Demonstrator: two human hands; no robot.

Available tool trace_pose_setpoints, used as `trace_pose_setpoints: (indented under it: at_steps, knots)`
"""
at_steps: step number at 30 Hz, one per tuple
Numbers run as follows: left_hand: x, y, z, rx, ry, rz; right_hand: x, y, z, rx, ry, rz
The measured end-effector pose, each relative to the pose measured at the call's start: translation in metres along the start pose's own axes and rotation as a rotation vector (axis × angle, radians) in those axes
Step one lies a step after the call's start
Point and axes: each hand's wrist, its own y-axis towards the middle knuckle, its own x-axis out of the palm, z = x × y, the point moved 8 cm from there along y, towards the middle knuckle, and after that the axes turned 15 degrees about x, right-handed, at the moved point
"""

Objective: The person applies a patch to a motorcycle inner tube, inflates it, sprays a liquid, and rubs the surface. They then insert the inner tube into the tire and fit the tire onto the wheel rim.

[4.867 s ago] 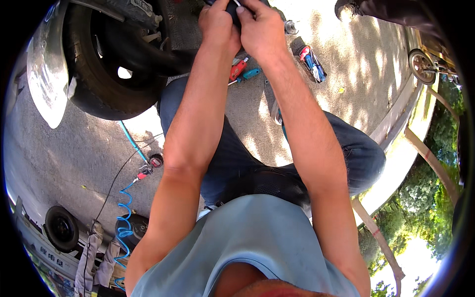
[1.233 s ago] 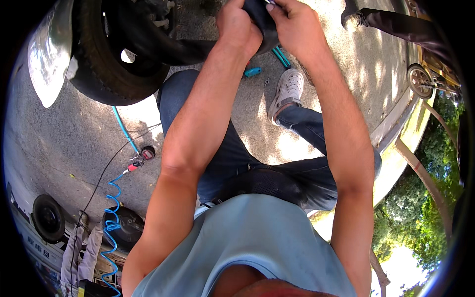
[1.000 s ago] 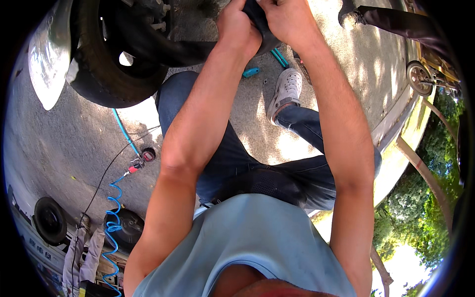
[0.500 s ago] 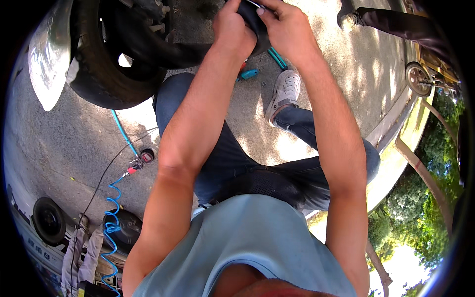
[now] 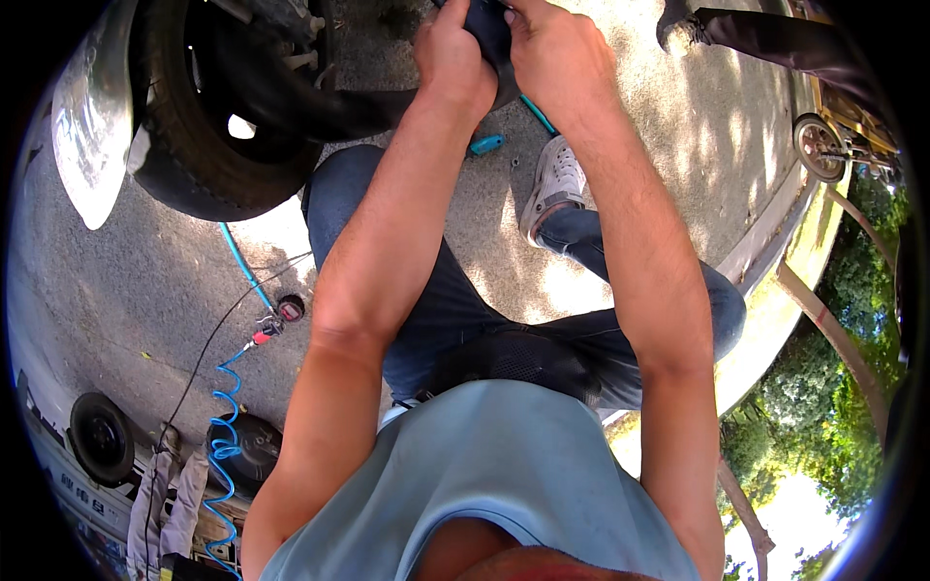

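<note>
A black inner tube (image 5: 373, 114) runs from inside the tyre (image 5: 179, 160) at the upper left to my hands at the top edge. My left hand (image 5: 453, 63) is closed around its raised part. On the other side of that part, my right hand (image 5: 564, 68) is closed with thumb and fingertips pressed to the tube. The top edge cuts off some fingertips, and a small bright spot by the right thumb is too small to name. Below the hands, a teal-handled tool (image 5: 487, 144) lies on the ground, and a teal bar (image 5: 539, 114) shows beside my right wrist.
A silver fender (image 5: 92, 126) borders the tyre. An air gauge (image 5: 290, 308) with a coiled blue hose (image 5: 225, 447) lies at left, near a black round container (image 5: 254, 450). Another person's leg (image 5: 775, 44) extends in at upper right; grey trousers (image 5: 181, 508) show at lower left.
My right hand has shifted slightly and its fingers have drawn closer to the tube. The bright thin edge between my hands has mostly gone from sight. The view has tilted a little.
</note>
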Motion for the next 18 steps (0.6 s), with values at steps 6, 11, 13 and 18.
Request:
trace_pose_setpoints:
  at_steps: [6, 11, 13, 18]
  knots:
    - [0.002, 0.001, -0.002, 0.014, 0.013, -0.031, -0.017, 0.014, 0.01, 0.005, -0.152, -0.053]
    - [0.002, 0.011, 0.002, -0.023, -0.065, -0.108, -0.011, 0.0, -0.005, -0.059, -0.179, -0.054]
    - [0.005, 0.009, 0.001, 0.001, -0.069, -0.098, -0.018, 0.012, -0.001, 0.057, -0.223, -0.119]
    - [0.009, 0.007, 0.007, 0.015, -0.083, -0.117, -0.01, -0.002, -0.012, -0.111, -0.204, -0.063]
